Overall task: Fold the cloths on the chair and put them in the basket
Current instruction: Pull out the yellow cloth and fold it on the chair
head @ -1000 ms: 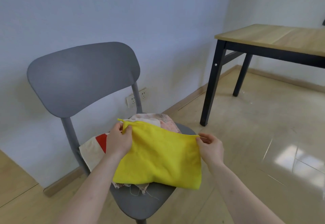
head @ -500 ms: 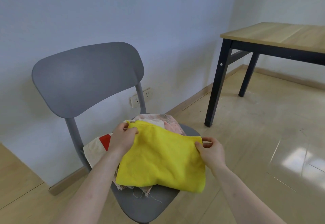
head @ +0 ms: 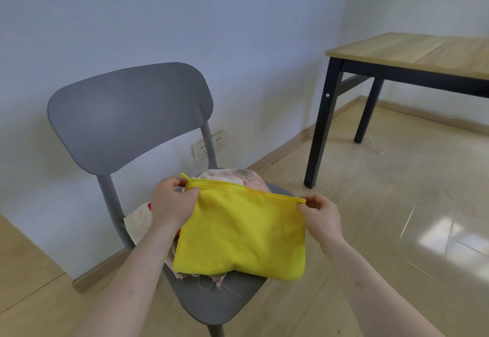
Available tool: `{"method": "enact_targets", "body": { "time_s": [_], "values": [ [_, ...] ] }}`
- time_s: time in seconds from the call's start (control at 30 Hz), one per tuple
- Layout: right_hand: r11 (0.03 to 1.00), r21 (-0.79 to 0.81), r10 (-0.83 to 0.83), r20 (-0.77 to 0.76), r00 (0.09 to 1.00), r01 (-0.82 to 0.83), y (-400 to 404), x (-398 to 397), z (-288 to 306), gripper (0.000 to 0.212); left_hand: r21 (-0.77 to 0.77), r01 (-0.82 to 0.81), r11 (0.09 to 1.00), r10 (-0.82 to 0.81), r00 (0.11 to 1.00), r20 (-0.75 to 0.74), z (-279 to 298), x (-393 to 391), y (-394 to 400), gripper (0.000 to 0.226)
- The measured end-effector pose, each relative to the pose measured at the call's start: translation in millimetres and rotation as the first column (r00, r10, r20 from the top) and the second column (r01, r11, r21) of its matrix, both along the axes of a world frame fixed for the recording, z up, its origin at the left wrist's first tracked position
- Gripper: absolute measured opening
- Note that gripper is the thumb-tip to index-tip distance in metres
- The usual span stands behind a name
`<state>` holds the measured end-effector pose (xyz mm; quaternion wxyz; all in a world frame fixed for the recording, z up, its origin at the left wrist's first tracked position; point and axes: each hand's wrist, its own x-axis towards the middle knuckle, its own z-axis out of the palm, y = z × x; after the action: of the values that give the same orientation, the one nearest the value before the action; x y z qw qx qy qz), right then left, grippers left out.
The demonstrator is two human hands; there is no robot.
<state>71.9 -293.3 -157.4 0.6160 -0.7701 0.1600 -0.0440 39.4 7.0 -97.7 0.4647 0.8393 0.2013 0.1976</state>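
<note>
A yellow cloth, doubled over, hangs by its top edge over the seat of a grey chair. My left hand pinches its top left corner and my right hand pinches its top right corner, so the edge is stretched straight between them. The cloth's lower part rests on a pile of other cloths: a pale pink patterned one behind it and a cream one with a red patch to the left. No basket is in view.
The chair's backrest stands against a pale wall with a socket. A wooden table with black legs stands to the right. A shiny wooden floor spreads around the chair.
Both hands have lifted the yellow cloth's top edge and pulled it taut and level. The view has shifted slightly to the left.
</note>
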Motion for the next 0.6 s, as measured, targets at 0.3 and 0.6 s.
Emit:
{"method": "enact_targets", "body": {
  "time_s": [0.3, 0.6],
  "values": [
    [1.0, 0.031, 0.001, 0.034, 0.999, -0.002, -13.8, -17.2, 13.8, 0.017, -0.098, 0.065, 0.993, -0.056, 0.994, 0.093, 11.7, -20.6, 0.0, 0.021],
    [0.969, -0.201, 0.154, 0.043, 0.987, -0.142, -31.0, -55.5, 15.6, 0.01, -0.059, 0.207, 0.977, -0.203, 0.977, 0.059, 20.6, -63.1, 4.7, 0.024]
  ]
}}
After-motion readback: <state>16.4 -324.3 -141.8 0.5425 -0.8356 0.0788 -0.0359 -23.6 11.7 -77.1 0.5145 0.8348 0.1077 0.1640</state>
